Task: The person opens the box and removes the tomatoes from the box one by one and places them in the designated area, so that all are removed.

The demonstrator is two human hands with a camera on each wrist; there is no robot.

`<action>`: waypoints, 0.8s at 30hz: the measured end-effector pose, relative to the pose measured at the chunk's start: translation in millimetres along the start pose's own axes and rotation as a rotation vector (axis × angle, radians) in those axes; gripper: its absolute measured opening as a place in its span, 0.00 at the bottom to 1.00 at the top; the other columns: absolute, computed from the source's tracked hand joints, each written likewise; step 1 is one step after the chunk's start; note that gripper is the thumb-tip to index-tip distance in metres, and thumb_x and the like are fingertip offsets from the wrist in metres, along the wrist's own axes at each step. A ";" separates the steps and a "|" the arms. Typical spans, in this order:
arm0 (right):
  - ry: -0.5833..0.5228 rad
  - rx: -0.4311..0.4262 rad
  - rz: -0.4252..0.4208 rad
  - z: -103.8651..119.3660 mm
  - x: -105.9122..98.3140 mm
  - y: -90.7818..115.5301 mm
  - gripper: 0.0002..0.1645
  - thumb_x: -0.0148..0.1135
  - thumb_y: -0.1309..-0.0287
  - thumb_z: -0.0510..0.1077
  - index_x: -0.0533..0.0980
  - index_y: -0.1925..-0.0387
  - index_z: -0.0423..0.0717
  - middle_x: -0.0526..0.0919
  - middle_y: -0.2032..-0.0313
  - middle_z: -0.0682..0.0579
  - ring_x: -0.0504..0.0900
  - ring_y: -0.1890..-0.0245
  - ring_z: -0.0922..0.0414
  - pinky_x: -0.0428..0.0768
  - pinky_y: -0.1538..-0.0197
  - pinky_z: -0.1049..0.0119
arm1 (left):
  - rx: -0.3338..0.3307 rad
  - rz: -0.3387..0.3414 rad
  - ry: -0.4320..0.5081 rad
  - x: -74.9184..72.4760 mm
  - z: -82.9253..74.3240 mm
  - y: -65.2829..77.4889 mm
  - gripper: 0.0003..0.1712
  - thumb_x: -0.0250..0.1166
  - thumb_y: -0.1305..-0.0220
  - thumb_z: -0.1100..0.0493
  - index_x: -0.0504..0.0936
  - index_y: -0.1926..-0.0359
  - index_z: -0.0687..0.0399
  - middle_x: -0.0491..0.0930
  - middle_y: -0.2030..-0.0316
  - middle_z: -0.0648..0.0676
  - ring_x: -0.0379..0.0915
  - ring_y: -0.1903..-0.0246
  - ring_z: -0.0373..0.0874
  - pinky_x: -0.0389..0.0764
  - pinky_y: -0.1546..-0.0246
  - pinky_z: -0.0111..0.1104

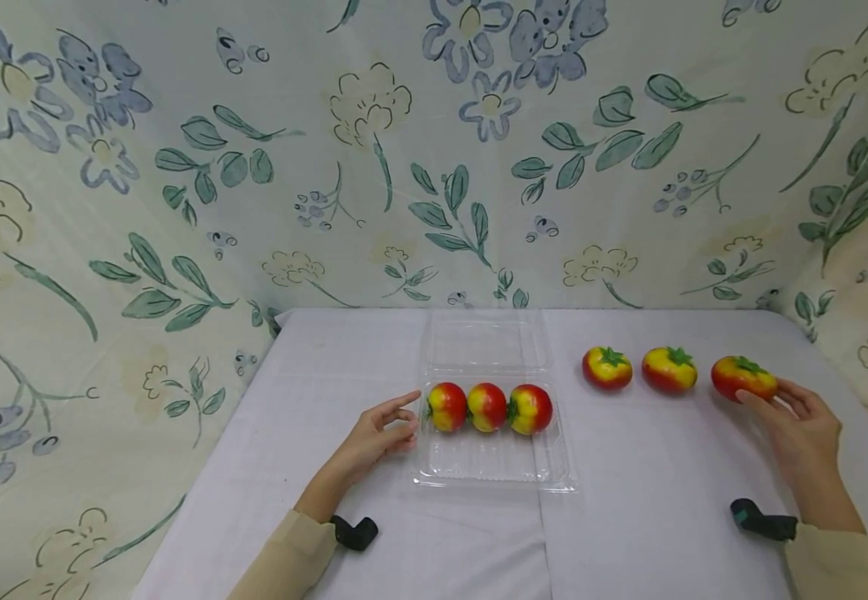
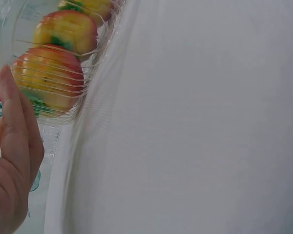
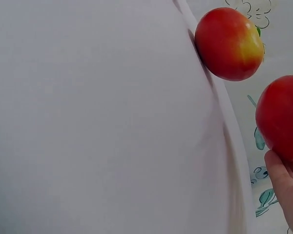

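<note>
A clear plastic clamshell box (image 1: pixel 471 462) lies with its lid (image 1: pixel 482 343) folded back, and three red-and-yellow tomatoes sit in a row inside: a left one (image 1: pixel 446 408), a middle one (image 1: pixel 488 407) and a right one (image 1: pixel 531 409). My left hand (image 1: pixel 371 435) is at the box's left edge, index finger extended along its wall; the left wrist view shows the fingers straight beside the nearest tomato (image 2: pixel 49 78). At the right my right hand (image 1: pixel 809 429) holds another tomato (image 1: pixel 741 379) between thumb and fingers. Its red underside (image 3: pixel 283 117) shows in the right wrist view.
Two more tomatoes, one (image 1: pixel 607 368) nearer the box and one (image 1: pixel 669 371) beside the held one, stand on the white tablecloth (image 1: pixel 629 483). Flower-patterned cloth (image 1: pixel 374 208) hangs behind the table and at its sides.
</note>
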State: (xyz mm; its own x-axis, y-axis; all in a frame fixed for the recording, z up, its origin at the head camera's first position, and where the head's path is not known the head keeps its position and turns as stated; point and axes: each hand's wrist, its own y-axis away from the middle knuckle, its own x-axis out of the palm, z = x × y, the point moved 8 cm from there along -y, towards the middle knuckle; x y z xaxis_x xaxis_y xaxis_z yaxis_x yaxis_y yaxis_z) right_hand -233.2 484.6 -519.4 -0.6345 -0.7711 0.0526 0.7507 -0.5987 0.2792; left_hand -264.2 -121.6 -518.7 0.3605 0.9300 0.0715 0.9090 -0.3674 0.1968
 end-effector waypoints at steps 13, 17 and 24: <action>-0.117 0.043 0.023 5.0 5.2 -7.4 0.53 0.80 0.55 0.40 0.64 0.29 0.63 0.61 0.30 0.61 0.58 0.32 0.64 0.78 0.72 0.83 | 0.001 -0.006 -0.012 -0.2 -0.6 0.4 0.33 0.65 0.32 0.63 0.68 0.28 0.52 0.74 0.55 0.56 0.79 0.69 0.40 0.84 0.60 0.28; -0.147 0.048 0.033 5.3 8.2 -9.0 0.49 0.79 0.53 0.38 0.66 0.32 0.64 0.60 0.29 0.60 0.57 0.32 0.64 0.78 0.72 0.83 | 0.005 -0.006 -0.017 -0.5 -0.6 0.3 0.33 0.65 0.32 0.63 0.68 0.28 0.52 0.74 0.55 0.56 0.79 0.69 0.40 0.84 0.60 0.28; -0.149 0.065 0.014 4.0 8.5 -15.7 0.47 0.81 0.56 0.38 0.68 0.36 0.65 0.61 0.29 0.60 0.58 0.31 0.63 0.79 0.72 0.82 | 0.006 -0.006 -0.028 -0.6 -0.3 -0.4 0.33 0.66 0.32 0.62 0.68 0.28 0.52 0.74 0.55 0.56 0.79 0.68 0.41 0.84 0.60 0.28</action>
State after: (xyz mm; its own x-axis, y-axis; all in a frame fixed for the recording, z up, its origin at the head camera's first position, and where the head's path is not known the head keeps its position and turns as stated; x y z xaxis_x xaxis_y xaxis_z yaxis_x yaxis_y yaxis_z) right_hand -251.1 488.3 -519.5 -0.6481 -0.7356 0.1972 0.7492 -0.5694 0.3383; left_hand -264.9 -122.0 -518.5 0.3608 0.9316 0.0430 0.9123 -0.3621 0.1914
